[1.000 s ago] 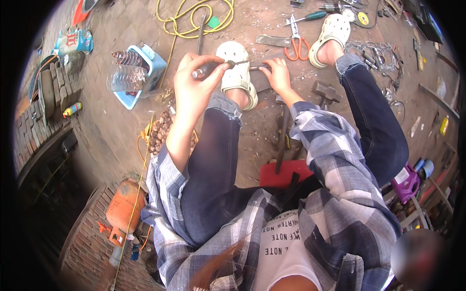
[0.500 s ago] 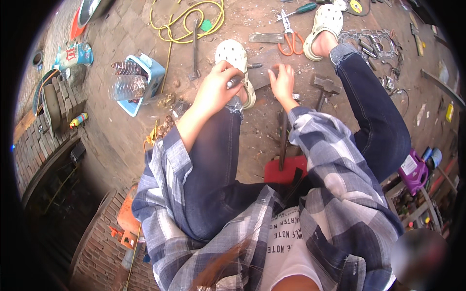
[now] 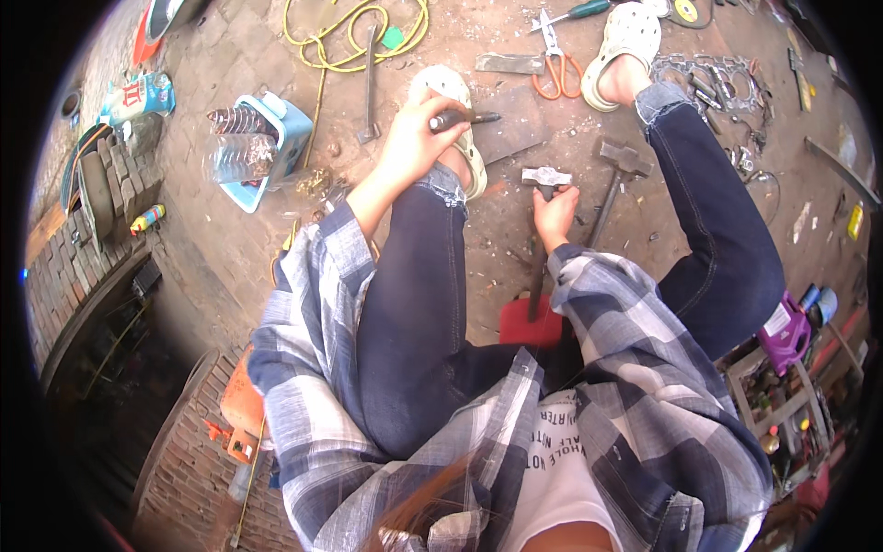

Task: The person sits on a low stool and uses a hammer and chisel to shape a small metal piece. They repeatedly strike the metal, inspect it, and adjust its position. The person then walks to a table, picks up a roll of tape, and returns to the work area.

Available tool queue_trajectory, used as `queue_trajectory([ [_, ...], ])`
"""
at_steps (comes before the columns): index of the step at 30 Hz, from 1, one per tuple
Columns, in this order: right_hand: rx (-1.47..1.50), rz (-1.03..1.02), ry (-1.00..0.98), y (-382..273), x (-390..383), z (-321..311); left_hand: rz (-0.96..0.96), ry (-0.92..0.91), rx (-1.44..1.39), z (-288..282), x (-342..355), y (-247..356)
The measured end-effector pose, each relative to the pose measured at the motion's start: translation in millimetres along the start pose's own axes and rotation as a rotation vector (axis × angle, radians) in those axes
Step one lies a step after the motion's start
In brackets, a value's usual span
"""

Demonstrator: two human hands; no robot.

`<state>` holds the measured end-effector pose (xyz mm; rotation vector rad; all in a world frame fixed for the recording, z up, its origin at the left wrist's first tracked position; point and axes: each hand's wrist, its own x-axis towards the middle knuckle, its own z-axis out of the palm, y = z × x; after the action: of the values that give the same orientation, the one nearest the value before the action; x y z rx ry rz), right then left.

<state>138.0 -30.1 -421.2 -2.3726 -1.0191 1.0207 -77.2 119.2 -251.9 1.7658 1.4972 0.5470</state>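
My left hand (image 3: 418, 136) is closed around a dark rod-shaped tool (image 3: 467, 118) with a pale end; its narrower tip points right, over the dark flat metal plate (image 3: 506, 129) on the ground. I cannot tell its exact kind. In my right hand (image 3: 556, 213) is a hammer (image 3: 546, 176), gripped just under its silvery head. Its handle runs down toward a red object (image 3: 526, 322) between my legs. Beside that hand a larger hammer (image 3: 623, 158) lies on the ground, its handle slanting toward me.
Orange-handled scissors (image 3: 556, 78) and a flat metal bar (image 3: 509, 63) lie ahead. A yellow hose (image 3: 363, 66) coils at the far left, near a long metal tool (image 3: 371, 87). A blue basket (image 3: 296, 138) holds plastic bottles. Metal parts (image 3: 717, 87) spread on the right.
My right hand has come back toward me and closed on the hammer, whose head now shows. My left hand has risen slightly and turned, exposing more of the dark tool.
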Motion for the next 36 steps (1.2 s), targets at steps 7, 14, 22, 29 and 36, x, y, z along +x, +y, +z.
queue_trajectory([
  [7,0.106,-0.501,-0.078,-64.6,9.6,-2.1,-0.155,0.249,-0.061,17.2,-6.8,-17.9],
  [14,-0.026,-0.744,-0.268,-118.0,71.0,35.6,-0.256,0.356,-0.185,14.1,-8.2,-30.1],
  [22,-0.031,-0.752,-0.282,-120.9,75.6,38.2,-0.181,0.268,-0.062,11.6,-8.8,-19.6],
  [29,0.126,-0.62,-0.079,-99.7,59.4,23.9,-0.115,0.124,0.006,10.7,-8.3,-16.0],
  [36,-0.116,-0.4,0.171,-15.1,12.7,-2.4,-0.021,0.125,0.0,14.4,-6.8,-19.3],
])
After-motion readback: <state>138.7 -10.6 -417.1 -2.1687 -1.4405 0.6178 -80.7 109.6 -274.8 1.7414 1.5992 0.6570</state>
